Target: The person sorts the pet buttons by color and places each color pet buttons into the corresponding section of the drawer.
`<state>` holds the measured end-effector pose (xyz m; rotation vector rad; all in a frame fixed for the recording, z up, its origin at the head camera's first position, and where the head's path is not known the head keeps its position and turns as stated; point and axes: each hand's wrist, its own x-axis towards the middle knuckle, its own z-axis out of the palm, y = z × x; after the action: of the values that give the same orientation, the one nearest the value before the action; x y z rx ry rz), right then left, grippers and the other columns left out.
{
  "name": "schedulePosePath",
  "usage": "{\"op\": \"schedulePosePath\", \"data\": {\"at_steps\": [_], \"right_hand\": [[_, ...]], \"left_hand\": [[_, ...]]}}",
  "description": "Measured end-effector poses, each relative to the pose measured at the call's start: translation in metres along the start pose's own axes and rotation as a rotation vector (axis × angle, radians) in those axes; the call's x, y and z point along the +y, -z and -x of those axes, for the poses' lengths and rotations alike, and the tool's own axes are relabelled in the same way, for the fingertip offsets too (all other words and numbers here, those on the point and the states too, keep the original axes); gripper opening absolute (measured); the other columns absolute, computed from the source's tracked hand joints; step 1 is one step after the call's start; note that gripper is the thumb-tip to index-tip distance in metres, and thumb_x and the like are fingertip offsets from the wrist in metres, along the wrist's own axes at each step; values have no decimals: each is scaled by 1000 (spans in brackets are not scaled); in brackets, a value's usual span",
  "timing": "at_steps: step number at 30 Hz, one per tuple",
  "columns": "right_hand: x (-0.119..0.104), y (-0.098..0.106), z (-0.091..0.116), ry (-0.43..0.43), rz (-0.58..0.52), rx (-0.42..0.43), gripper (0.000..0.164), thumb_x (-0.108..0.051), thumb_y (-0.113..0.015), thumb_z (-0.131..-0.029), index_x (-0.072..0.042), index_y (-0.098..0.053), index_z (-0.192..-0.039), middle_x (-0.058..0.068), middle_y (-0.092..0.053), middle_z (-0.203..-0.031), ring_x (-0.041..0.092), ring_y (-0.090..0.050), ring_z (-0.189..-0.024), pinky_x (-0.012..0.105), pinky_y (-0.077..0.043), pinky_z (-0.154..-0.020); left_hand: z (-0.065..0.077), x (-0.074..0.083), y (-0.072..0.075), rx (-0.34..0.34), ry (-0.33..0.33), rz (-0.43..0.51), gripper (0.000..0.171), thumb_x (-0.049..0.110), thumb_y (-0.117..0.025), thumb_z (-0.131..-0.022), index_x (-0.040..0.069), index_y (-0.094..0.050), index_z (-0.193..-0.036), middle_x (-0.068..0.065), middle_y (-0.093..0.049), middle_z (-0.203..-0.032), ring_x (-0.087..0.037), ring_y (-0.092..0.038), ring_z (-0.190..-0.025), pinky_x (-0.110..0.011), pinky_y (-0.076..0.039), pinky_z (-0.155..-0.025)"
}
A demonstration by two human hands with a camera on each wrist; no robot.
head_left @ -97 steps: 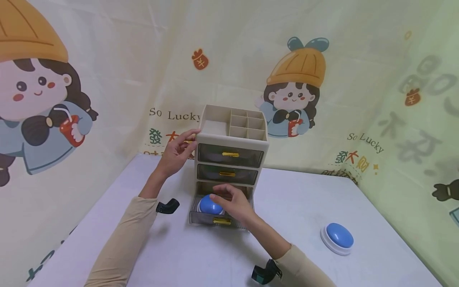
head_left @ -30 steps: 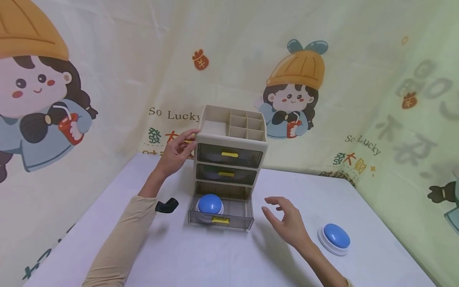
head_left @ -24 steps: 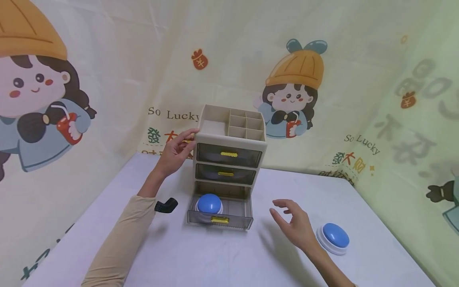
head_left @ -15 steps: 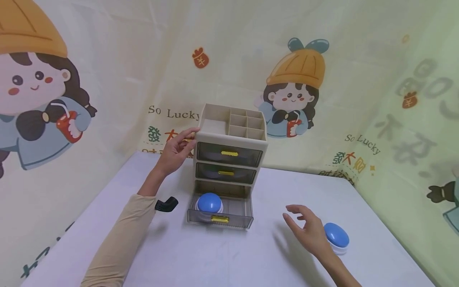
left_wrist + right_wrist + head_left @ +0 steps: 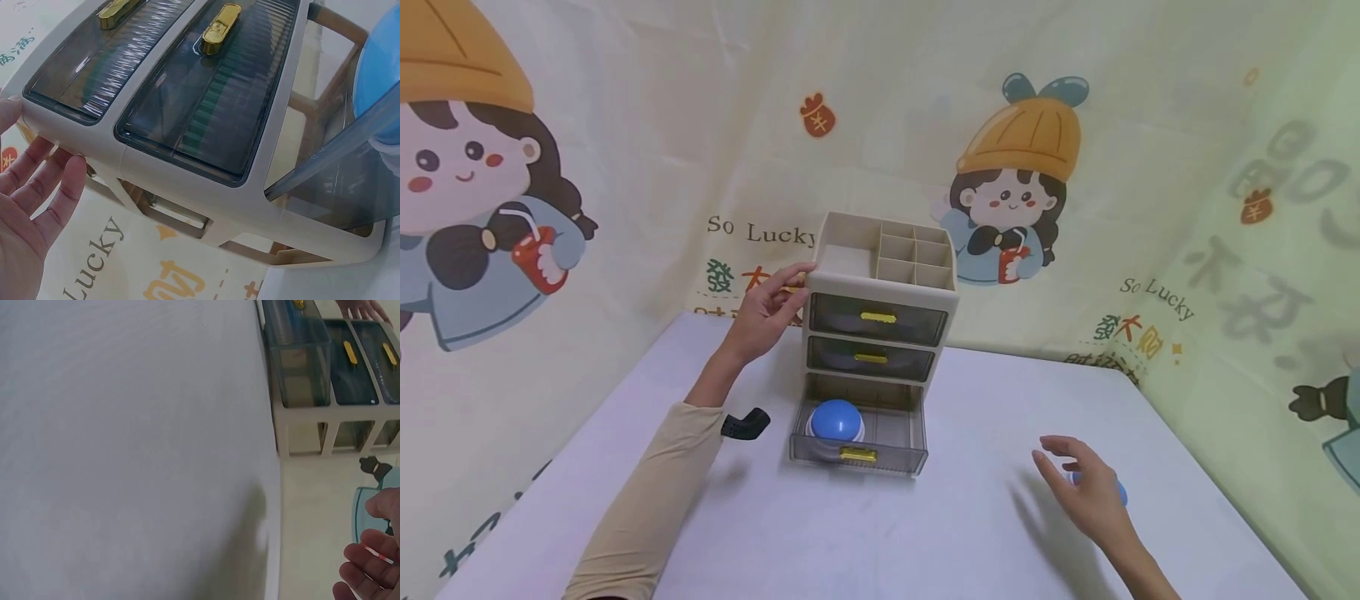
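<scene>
My left hand [image 5: 760,321] touches the upper left side of a beige desktop drawer organizer [image 5: 883,285], its fingers loosely extended. The left wrist view shows that hand's thumb and fingers [image 5: 65,197] along the organizer's side. The smoky clear bottom drawer [image 5: 895,459] is pulled out. In its left half sits a white-based push button [image 5: 837,419] with a blue dome. My right hand [image 5: 1093,498] hovers at the right with fingers apart, holding nothing. Behind it a second blue push button [image 5: 1123,493] is mostly hidden. The right wrist view catches only that hand's fingers [image 5: 369,565].
Two upper drawers [image 5: 877,319] with yellow handles are closed. The organizer's top tray has several small compartments [image 5: 897,248]. A white cloth covers the table [image 5: 985,533], and a cartoon-printed curtain [image 5: 880,100] hangs behind it. A black wrist camera mount [image 5: 747,424] juts from the left sleeve.
My right hand has left the button in the drawer and moved right, to the second button, which it now partly covers. The left hand has stayed at the organizer's side.
</scene>
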<state>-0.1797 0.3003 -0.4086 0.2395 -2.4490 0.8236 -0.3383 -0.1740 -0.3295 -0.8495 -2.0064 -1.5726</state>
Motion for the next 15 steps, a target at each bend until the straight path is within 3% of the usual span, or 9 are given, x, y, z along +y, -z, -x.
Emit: {"op": "schedulePosePath", "data": {"at_steps": [4, 9, 15], "right_hand": [[7, 8, 0, -43, 56, 0, 22, -19, -76, -93, -6, -72, -112, 10, -75, -111, 1, -63, -94, 16, -53, -75], [19, 18, -1, -86, 100, -42, 28, -22, -76, -93, -3, -72, -114, 16, -73, -115, 26, -73, -84, 31, -58, -72], [34, 32, -3, -105, 151, -81, 40, -22, -79, -91, 5, -68, -118, 27, -70, -117, 47, -66, -106, 53, -57, -82]], "left_hand": [[0, 1, 0, 5, 3, 1, 46, 8, -59, -104, 17, -54, -148, -18, -67, -115, -18, -67, -88, -26, -59, -73], [1, 0, 0, 12, 9, 8, 46, 6, -59, -103, 15, -54, -148, -19, -68, -113, -25, -66, -89, -23, -58, -72], [1, -1, 0, 7, -2, 4, 45, 9, -59, -104, 18, -55, -147, -19, -69, -113, -21, -66, -88, -23, -58, -72]]}}
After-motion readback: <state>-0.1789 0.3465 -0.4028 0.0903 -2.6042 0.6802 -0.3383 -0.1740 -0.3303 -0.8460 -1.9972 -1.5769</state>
